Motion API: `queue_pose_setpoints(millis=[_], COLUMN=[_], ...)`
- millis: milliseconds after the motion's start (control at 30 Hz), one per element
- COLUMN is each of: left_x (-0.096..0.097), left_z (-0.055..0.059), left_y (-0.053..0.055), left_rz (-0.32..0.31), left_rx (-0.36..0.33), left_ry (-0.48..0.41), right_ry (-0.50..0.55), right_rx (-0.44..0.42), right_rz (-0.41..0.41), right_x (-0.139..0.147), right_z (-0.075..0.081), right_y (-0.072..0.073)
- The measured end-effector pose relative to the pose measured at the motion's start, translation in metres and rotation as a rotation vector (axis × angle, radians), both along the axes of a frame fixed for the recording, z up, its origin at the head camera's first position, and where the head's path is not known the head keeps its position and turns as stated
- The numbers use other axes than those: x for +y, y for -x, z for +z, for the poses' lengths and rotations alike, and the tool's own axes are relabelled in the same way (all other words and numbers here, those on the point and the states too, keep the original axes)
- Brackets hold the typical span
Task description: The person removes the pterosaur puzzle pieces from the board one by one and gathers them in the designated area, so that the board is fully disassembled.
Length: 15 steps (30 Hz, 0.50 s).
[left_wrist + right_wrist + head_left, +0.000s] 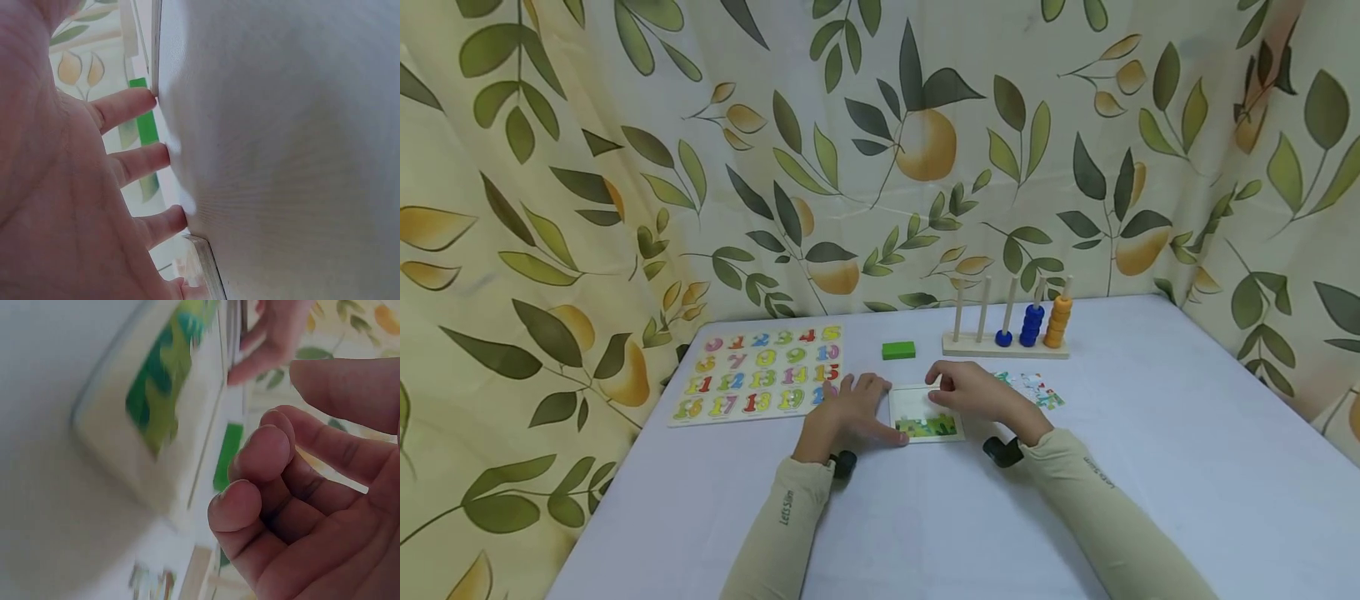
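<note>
A leafy curtain (715, 158) backs your white tabletop (895, 525); your spread left grip (852, 410) touches the puzzle (927, 427), right grip (973, 392) released.

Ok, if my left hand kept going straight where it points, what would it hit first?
Most likely the green block, which lies beyond your left hand's fingertips. Depth is hard to judge, so it could just miss the block's left end.
</note>
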<state>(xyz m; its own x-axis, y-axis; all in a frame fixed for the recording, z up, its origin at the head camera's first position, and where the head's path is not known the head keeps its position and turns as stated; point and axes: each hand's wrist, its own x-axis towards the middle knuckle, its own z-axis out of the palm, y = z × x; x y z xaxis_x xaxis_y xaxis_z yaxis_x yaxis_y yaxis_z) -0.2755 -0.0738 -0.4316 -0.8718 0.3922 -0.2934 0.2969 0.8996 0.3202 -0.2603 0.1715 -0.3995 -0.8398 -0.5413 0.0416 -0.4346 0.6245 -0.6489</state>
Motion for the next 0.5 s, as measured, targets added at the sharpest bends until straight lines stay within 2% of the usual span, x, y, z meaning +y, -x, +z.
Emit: queue_pose_setpoints(millis=[67, 233, 267, 367, 467, 500], left_x=[0.000, 0.000, 0.000, -0.001, -0.001, 0.000], left_z=[0.005, 0.006, 0.003, 0.002, 0.004, 0.008], left_y=[-0.004, -0.005, -0.003, -0.002, -0.003, -0.006], left_rz=[0.000, -0.005, -0.010, -0.016, -0.016, -0.013], left_rx=[0.002, 0.023, 0.032, 0.029, 0.026, 0.017], left_ry=[-0.004, -0.004, 0.001, 0.004, 0.005, 0.001], right_ry=[-0.014, -0.046, -0.055, -0.070, -0.089, -0.094], right_rx=[-0.007, -0.018, -0.014, 0.006, 0.029, 0.031], right_rz=[0.027, 0.092, 0.104, 0.137, 0.151, 0.150], right_x=[-0.009, -0.027, -0.029, -0.034, -0.037, -0.037], right_z=[-0.001, -0.007, -0.008, -0.012, -0.014, -0.015], right_y=[-0.001, -0.003, -0.003, -0.003, -0.003, -0.003])
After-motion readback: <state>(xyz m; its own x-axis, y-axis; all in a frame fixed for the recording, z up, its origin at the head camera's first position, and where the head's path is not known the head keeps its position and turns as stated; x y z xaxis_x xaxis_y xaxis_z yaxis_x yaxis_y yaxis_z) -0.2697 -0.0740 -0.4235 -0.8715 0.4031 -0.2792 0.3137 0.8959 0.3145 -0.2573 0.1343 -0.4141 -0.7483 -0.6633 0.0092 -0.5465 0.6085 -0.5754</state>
